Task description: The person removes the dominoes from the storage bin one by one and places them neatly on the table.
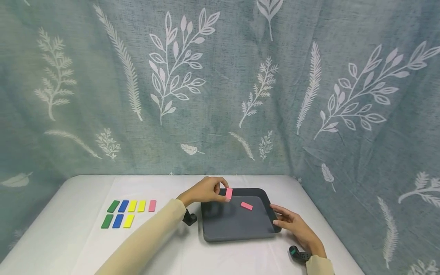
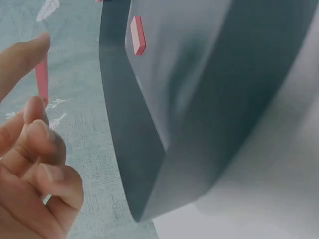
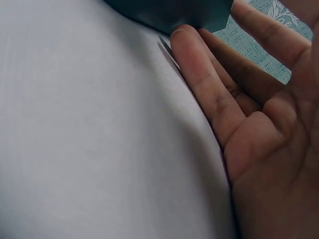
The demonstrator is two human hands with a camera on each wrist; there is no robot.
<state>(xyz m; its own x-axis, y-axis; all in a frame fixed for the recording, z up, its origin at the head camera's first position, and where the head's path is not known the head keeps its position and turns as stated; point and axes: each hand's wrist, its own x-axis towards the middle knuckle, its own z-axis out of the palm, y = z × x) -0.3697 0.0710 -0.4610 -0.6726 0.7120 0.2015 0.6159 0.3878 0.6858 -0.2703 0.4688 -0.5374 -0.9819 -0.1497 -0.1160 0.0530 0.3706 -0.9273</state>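
Note:
My left hand [image 1: 206, 190] pinches a pink rectangular block [image 1: 229, 193] between thumb and forefinger, over the back left of a dark grey tray [image 1: 237, 225]. In the left wrist view that block [image 2: 42, 79] appears edge-on between the fingertips, the other fingers bent below it. A second pink block [image 1: 246, 206] lies flat inside the tray. At the tray's right side, my right hand [image 1: 297, 227] rests with fairly straight fingers against the rim and outer wall. The right wrist view has its fingertips [image 3: 187, 42] right at the tray's lower edge.
Left of the tray, two rows of blocks lie on the white table [image 1: 220, 259]: green [image 1: 107, 221], blue [image 1: 118, 220], yellow [image 1: 128, 220] and one pink block [image 1: 152, 205]. A leaf-patterned curtain [image 1: 220, 95] hangs behind and along the right side.

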